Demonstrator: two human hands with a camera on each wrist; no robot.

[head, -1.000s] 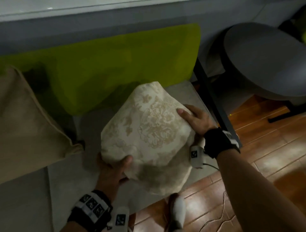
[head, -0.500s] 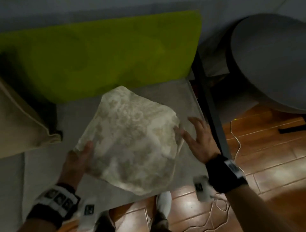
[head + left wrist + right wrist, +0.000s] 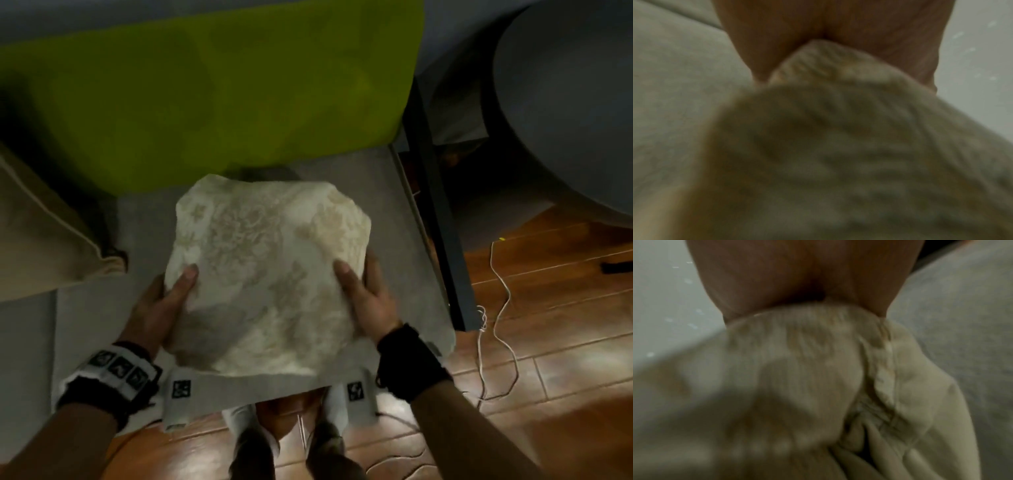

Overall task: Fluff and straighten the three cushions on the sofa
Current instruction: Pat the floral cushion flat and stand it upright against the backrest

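I see the cream floral cushion (image 3: pixel 267 274) held up over the grey sofa seat (image 3: pixel 404 212), patterned face toward the head cam, roughly square but crumpled, corners rounded off. It sits between both sides' grip, near the seat's front edge, w/ the lime-green backrest (image 3: pixel 212 85) behind it. In the right wrist cam its seam (image 3: pixel 892 363) is bunched and puckered. A plain tan cushion (image 3: pixel 41 240) leans at the far left of the seat, well apart, only partly in view.
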